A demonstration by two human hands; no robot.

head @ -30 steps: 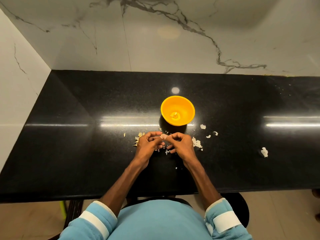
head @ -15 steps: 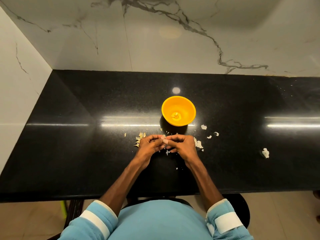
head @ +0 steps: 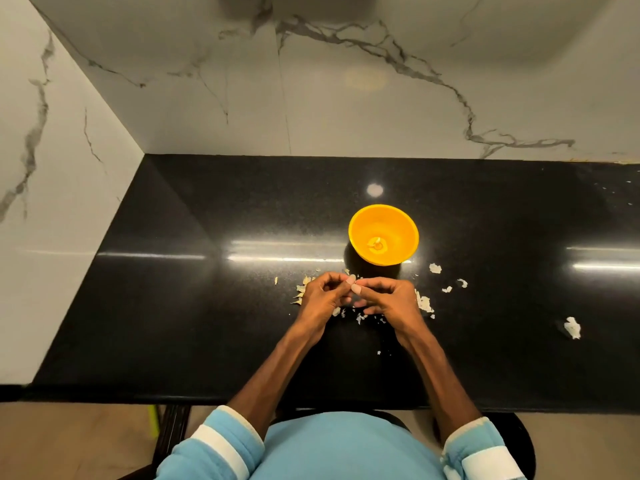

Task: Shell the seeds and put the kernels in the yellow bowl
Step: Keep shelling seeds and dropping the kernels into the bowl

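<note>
A yellow bowl point(head: 383, 233) stands on the black counter point(head: 207, 306), with a few pale kernels point(head: 376, 243) at its bottom. Just in front of it my left hand point(head: 320, 297) and my right hand point(head: 388, 299) meet fingertip to fingertip. Both pinch a small seed point(head: 356, 281) between thumbs and forefingers; the seed is almost wholly hidden by the fingers. Pale shell bits point(head: 424, 303) lie scattered around and under both hands.
More shell flakes point(head: 435, 268) lie right of the bowl, and a larger scrap point(head: 572, 328) lies far right. White marble walls close the back and left sides. The counter's front edge runs just past my forearms.
Both hands stay together in front of the bowl, with only small shifts of the fingers. The bowl has not moved.
</note>
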